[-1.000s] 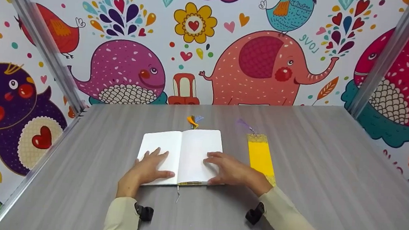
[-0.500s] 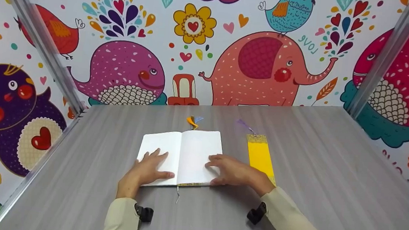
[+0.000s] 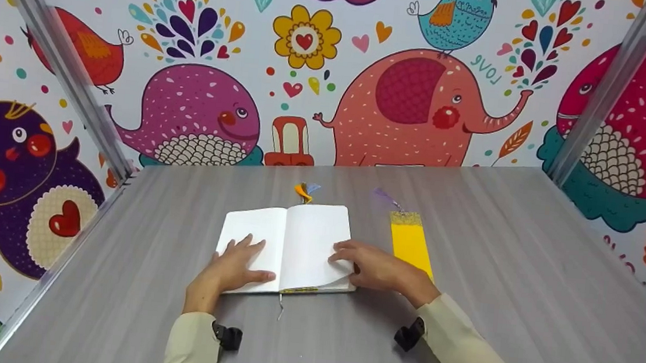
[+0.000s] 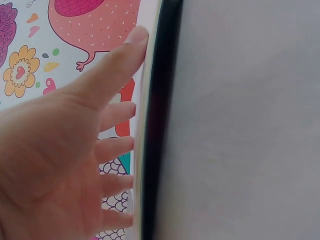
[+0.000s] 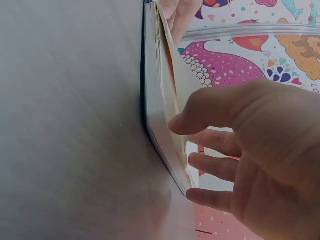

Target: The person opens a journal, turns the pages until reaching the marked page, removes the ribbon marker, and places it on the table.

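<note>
An open notebook (image 3: 311,245) with blank white pages lies on the table. My left hand (image 3: 232,264) rests flat on its left page, fingers spread and thumb near the centre fold. At the right edge, my right hand (image 3: 377,266) has its thumb against the lifted lower corner of a page (image 3: 337,282) and its fingers on top, pinching it. The right wrist view shows the thumb (image 5: 187,122) at the raised sheet. A yellow patterned strip (image 3: 300,290) peeks out beneath the lifted page at the bottom edge. An orange-and-blue tassel (image 3: 304,192) sticks out above the notebook.
Right of the notebook lies a yellow bookmark (image 3: 413,245) with a purple tassel (image 3: 387,196); my right wrist hides its lower end. A thin ribbon (image 3: 281,307) hangs from the notebook's spine. Printed walls and metal posts (image 3: 604,107) bound the grey table (image 3: 514,268).
My right hand has shifted slightly right, and the right page's lower corner has risen, showing more of the yellow strip below. The left hand has stayed in place.
</note>
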The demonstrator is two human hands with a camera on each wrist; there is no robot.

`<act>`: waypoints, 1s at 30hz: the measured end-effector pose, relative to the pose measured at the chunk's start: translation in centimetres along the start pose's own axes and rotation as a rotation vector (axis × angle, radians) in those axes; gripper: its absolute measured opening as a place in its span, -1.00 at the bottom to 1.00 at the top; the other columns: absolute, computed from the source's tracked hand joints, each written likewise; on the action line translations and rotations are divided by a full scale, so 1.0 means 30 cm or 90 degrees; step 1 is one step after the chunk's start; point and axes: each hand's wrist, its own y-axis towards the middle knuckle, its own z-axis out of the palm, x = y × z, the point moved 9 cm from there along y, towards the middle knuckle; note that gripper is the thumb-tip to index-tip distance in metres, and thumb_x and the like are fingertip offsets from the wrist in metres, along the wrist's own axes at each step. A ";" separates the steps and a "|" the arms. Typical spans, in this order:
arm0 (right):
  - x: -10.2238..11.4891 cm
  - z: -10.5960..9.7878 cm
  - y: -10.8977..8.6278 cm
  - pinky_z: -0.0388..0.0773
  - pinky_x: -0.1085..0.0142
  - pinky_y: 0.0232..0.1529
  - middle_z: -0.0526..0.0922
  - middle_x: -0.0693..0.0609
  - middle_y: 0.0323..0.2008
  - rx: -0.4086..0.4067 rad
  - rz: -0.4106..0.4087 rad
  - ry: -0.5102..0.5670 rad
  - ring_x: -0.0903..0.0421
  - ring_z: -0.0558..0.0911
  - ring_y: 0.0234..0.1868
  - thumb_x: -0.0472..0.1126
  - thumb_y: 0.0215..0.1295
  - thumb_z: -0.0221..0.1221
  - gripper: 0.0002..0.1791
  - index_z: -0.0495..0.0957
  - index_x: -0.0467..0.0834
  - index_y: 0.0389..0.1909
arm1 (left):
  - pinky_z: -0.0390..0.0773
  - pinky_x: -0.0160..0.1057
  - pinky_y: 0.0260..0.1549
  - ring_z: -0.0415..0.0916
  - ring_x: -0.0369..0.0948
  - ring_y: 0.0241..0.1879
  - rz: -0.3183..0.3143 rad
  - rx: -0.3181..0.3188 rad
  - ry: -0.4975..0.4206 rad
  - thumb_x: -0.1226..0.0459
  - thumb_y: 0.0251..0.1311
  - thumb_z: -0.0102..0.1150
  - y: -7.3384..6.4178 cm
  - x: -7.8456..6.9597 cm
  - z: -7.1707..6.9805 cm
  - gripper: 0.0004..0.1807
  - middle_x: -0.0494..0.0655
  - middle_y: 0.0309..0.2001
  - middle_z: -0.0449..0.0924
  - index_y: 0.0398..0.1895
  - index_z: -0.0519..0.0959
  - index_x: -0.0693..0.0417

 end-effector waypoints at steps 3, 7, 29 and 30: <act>-0.021 -0.013 0.003 0.29 -0.04 0.48 0.27 -0.12 0.51 -0.018 0.019 0.024 -0.13 0.31 0.50 -0.32 0.31 0.28 -0.42 0.46 -0.10 0.36 | -0.17 0.51 0.41 -0.18 0.38 0.55 0.001 0.002 -0.002 -0.18 0.15 0.31 0.001 0.000 0.001 -0.03 0.26 0.59 -0.02 0.54 0.21 0.04; -0.054 -0.045 0.004 0.33 -0.02 0.46 0.22 -0.14 0.53 -0.062 0.046 0.059 -0.12 0.32 0.49 -0.27 0.31 0.29 -0.32 0.34 -0.10 0.45 | -0.18 0.51 0.40 -0.19 0.39 0.55 0.005 0.006 -0.005 -0.18 0.15 0.31 0.003 -0.001 0.004 -0.02 0.26 0.59 -0.03 0.54 0.20 0.04; -0.181 -0.035 0.017 0.59 0.02 0.23 0.44 -0.26 0.38 -0.177 0.197 0.717 -0.09 0.61 0.23 -0.22 0.45 0.11 -0.35 0.18 -0.24 0.50 | -0.18 0.51 0.41 -0.20 0.39 0.55 -0.003 -0.006 -0.013 -0.16 0.13 0.34 0.001 0.003 0.000 -0.02 0.27 0.58 -0.02 0.54 0.22 0.05; -0.182 -0.029 0.017 0.60 0.04 0.22 0.45 -0.24 0.37 -0.176 0.206 0.722 -0.09 0.61 0.24 -0.21 0.44 0.14 -0.36 0.23 -0.23 0.48 | -0.19 0.51 0.40 -0.20 0.39 0.55 -0.003 -0.006 -0.012 -0.16 0.13 0.34 0.000 0.003 0.000 -0.02 0.27 0.58 -0.02 0.54 0.21 0.05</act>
